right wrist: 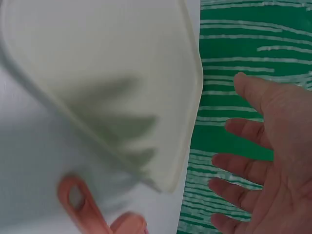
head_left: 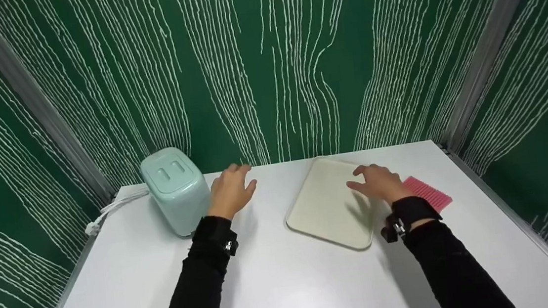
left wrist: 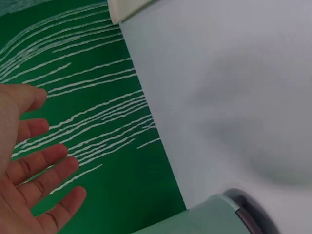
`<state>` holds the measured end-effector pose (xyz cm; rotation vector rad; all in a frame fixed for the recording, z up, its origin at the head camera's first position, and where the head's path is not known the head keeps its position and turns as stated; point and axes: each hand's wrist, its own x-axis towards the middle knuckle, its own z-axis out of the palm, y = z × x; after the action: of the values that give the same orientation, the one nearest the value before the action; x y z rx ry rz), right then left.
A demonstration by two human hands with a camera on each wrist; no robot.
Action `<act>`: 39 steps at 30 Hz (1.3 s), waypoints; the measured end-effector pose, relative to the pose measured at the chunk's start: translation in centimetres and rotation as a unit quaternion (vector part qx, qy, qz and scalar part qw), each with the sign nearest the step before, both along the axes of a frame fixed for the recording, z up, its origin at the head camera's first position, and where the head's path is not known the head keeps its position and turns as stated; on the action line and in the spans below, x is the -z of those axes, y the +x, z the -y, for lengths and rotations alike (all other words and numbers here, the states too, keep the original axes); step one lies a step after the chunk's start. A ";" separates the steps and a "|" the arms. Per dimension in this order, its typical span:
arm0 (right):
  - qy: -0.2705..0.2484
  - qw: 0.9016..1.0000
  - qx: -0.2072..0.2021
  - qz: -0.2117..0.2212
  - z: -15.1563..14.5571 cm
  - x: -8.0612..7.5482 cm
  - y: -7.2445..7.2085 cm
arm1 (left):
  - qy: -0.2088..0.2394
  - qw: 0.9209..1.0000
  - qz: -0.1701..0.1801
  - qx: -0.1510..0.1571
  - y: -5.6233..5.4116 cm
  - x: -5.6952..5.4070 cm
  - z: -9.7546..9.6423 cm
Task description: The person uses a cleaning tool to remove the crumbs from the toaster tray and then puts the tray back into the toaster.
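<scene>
A mint-green toaster (head_left: 178,197) with two short slots in its top stands at the left of the table. Just right of it, my left hand (head_left: 230,190) hovers with fingers spread and nothing in them. In the left wrist view, the toaster (left wrist: 200,219) shows at the bottom edge. A cream rectangular tray (head_left: 328,204) lies flat to the right of centre. Over its right side hangs my right hand (head_left: 378,183), fingers apart, its shadow falling on the tray. The right wrist view shows the same hand (right wrist: 263,165) holding nothing.
A pink ridged item (head_left: 428,194) lies right of the tray, partly behind my right wrist. A salmon handle (right wrist: 85,204) with a hole shows near the tray's edge. The toaster's white cord and plug (head_left: 93,228) reach the table's left edge. Green walls (head_left: 287,73) surround the table.
</scene>
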<state>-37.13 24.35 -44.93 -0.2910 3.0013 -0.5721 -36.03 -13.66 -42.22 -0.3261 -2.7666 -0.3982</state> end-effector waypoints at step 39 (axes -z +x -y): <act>-0.160 0.982 -0.095 0.006 22.5 6.2 2.2 | -0.001 0.991 -0.109 -0.078 3.0 3.9 14.1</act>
<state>-34.95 1.87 -51.09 -0.5835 2.8153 -1.0291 -33.07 -27.79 -46.11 -0.1410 -2.5557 -0.3017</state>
